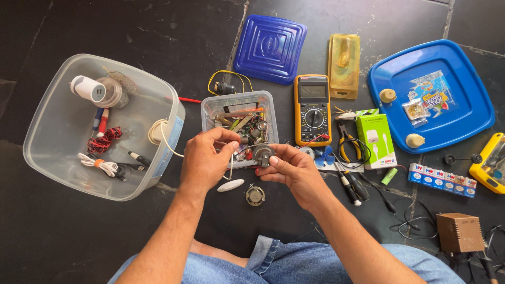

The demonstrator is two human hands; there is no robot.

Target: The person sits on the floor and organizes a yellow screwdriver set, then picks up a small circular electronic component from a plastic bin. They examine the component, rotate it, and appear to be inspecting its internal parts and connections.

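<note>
At the centre of the frame your right hand [294, 171] pinches a small round grey metal motor [262, 154] between thumb and fingers, holding it just above the dark stone floor [63, 242]. Your left hand [206, 160] is curled narrow beside it, fingertips closed on what looks like a thin wire running down from the motor. Both hands hover at the near edge of a small clear plastic box of electronic parts [239, 123].

Below the hands a white oval piece [230, 185] and a small round speaker [255, 195] lie on the floor. Right of the box sits a yellow digital multimeter [312, 109]; beside it stands a green and white rectangular carton with a charger picture [375, 141]. Lower right lies a row of blue, white and red battery packs [442, 179]. In the upper right a blue plastic tray [463, 123] holds small printed sachets [431, 100]. At the left is a large clear plastic tub with cables [47, 131].
</note>
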